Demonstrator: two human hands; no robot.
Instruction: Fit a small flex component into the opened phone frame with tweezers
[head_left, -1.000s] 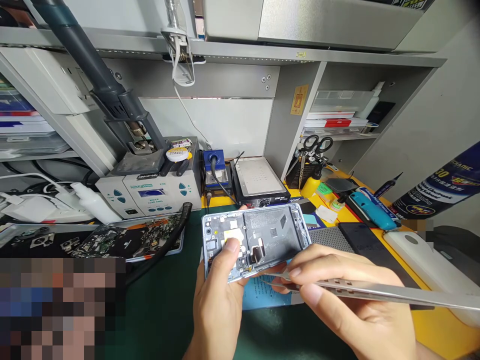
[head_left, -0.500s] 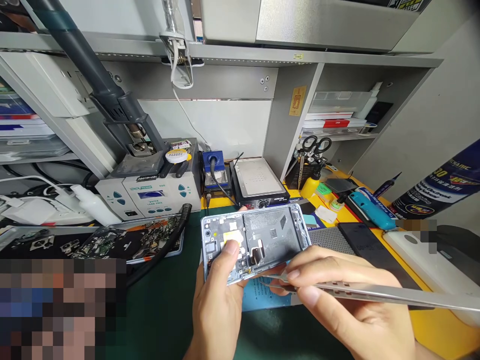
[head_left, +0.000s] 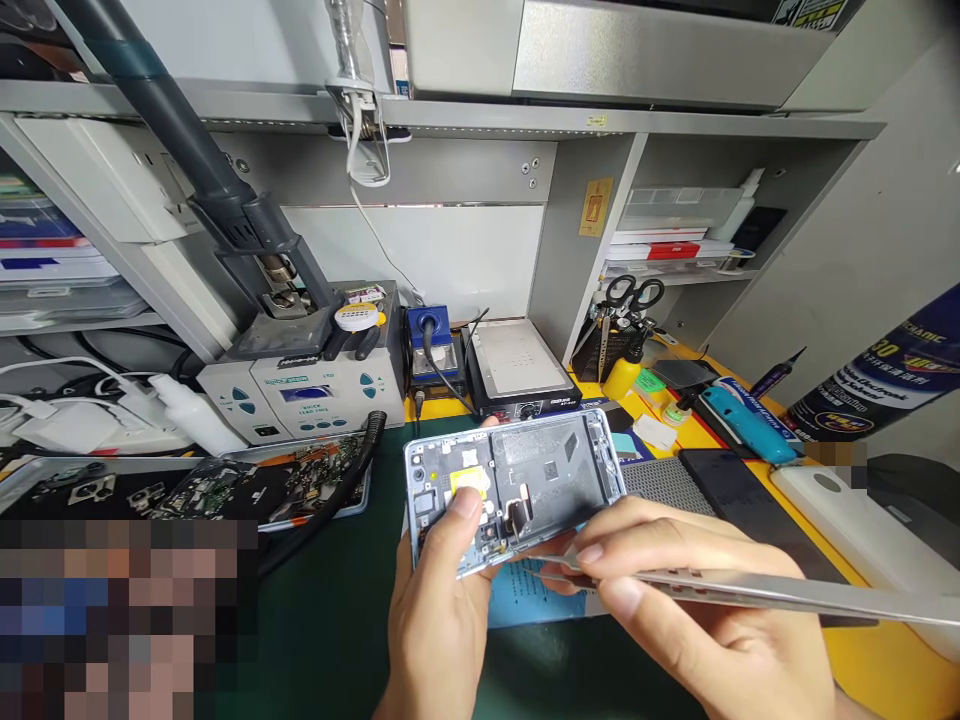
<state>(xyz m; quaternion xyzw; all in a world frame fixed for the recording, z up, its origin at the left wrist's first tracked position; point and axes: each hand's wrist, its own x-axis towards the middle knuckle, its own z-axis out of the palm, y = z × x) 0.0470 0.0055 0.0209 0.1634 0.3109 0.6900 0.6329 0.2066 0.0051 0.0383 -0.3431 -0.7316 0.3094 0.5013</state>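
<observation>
My left hand (head_left: 442,610) is closed around the left part of a phone frame (head_left: 551,480), its thumb lying on the inner face. The frame has a light blue edge, a bare grey recess and a dark flex cable (head_left: 519,514) standing up near the lower middle. A yellow patch (head_left: 466,482) shows just above the thumb. Metal tweezers (head_left: 780,590) are pinched in my right hand (head_left: 712,600). Their tips are just below the lower edge of the frame; whether they touch it I cannot tell. Fingers of my right hand are close to the frame's lower right corner.
A hot air station (head_left: 307,390) stands at back left, beside a soldering iron holder (head_left: 431,345) and a flat heating plate (head_left: 517,360). Opened phones with boards (head_left: 300,480) lie left under a black hose (head_left: 352,500). Scissors (head_left: 634,292) and bottles are at right.
The whole view has shifted slightly. Both hands keep their grip, and the phone frame and tweezers stay nearly in the same place relative to each other.
</observation>
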